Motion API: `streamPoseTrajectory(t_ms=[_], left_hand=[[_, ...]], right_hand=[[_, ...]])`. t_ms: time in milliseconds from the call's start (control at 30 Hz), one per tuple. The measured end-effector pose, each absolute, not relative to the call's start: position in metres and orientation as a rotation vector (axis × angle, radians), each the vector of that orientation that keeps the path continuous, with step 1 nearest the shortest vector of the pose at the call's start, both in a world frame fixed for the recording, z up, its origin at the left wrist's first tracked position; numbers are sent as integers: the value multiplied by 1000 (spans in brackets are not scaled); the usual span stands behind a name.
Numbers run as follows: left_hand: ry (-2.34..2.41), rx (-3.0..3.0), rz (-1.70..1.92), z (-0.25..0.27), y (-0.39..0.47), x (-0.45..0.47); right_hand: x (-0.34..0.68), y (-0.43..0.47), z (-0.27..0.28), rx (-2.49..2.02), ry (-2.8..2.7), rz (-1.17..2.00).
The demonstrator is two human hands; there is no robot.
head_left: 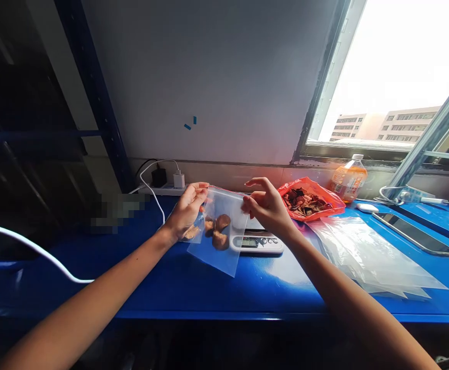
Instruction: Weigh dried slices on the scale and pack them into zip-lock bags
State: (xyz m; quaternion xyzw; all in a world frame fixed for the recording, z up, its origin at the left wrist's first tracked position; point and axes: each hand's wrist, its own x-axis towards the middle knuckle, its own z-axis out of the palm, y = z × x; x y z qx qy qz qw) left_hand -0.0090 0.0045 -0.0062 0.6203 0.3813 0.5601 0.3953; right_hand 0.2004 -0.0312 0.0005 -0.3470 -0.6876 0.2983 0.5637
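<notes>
Between my two hands hangs a clear zip bag, held up by its top edge over the blue table. Several brown dried pieces show through its film; I cannot tell whether they lie inside it or behind it. My left hand pinches the bag's upper left corner. At the upper right corner, my right hand grips the edge between thumb and fingers, its index finger raised. Just behind the bag stands a white kitchen scale with a small display, partly covered by the bag and my right hand.
A red plastic bag of dark dried slices stands right of the scale. Flat clear bags lie in a stack, with a phone beyond. An orange drink bottle is by the window. A power strip with chargers and white cables sits back left.
</notes>
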Motion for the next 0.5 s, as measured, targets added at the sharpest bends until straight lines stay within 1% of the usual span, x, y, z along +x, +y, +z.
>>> streamPoseTrajectory(t_ms=[100, 200, 367, 500], left_hand=[[971, 1462, 1320, -7, 4, -6], [998, 1412, 1294, -6, 4, -5], [1042, 1407, 1251, -7, 6, -7], [1051, 1474, 1222, -8, 1, -5]], right_hand=[[203, -33, 2, -887, -1671, 609], [209, -31, 2, -996, -1692, 498], [217, -24, 1, -1069, -1795, 484], [214, -26, -1, -1128, -1796, 222]])
